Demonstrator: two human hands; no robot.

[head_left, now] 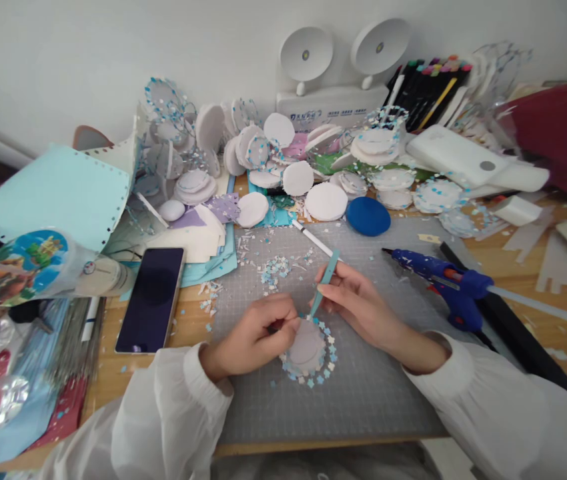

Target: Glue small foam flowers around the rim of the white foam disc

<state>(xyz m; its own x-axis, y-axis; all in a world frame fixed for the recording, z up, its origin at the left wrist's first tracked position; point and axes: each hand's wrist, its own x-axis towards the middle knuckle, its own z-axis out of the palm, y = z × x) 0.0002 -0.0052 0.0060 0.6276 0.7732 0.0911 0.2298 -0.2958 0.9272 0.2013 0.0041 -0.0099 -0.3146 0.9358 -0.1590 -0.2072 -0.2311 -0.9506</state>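
Note:
My right hand [351, 300] grips teal tweezers [325, 283], their tips pointing down at the upper rim of a round white disc [306, 347]. Small blue and white star-shaped or flower-shaped pieces [332, 349] form a ring around the disc, which lies on a grey cutting mat [363, 400]. At the disc's upper left edge, my left hand [266, 330] is closed in a pinch; what is between its fingertips is hidden. A loose cluster of similar little pieces [276, 270] lies on the mat beyond my hands, among scattered paper bits.
A blue glue gun [438, 273] with its glue stick lies to the right, by a black bar [513, 327]. A phone [151, 300] and a lidded cup [38, 263] are at left. White discs [326, 201], a blue disc [367, 216] and a pen [316, 239] lie behind.

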